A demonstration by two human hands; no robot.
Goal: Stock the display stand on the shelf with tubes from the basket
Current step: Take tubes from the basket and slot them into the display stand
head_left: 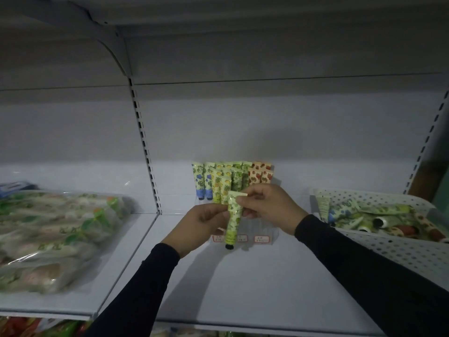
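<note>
Both hands pinch one green tube, cap down: left hand mid-body, right hand crimped top. Display stand behind; basket at 3 o'clock.

2 hands, 1 basket, 1 stand

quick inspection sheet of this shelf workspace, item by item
surface: white metal shelf, bare at the front
job's things: clear tiered display stand at the back holds upright rows of blue, yellow, green and red floral tubes; white perforated plastic basket on the right holds loose tubes lying jumbled; green floral tube with black cap held cap down in front of the stand
clutter: clear plastic bag of packaged goods on the neighbouring shelf to the left
grippers: left hand and right hand both pinch the green tube
cables: nothing seen
surroundings: dim light, white back panel with slotted uprights, upper shelf overhead
</note>
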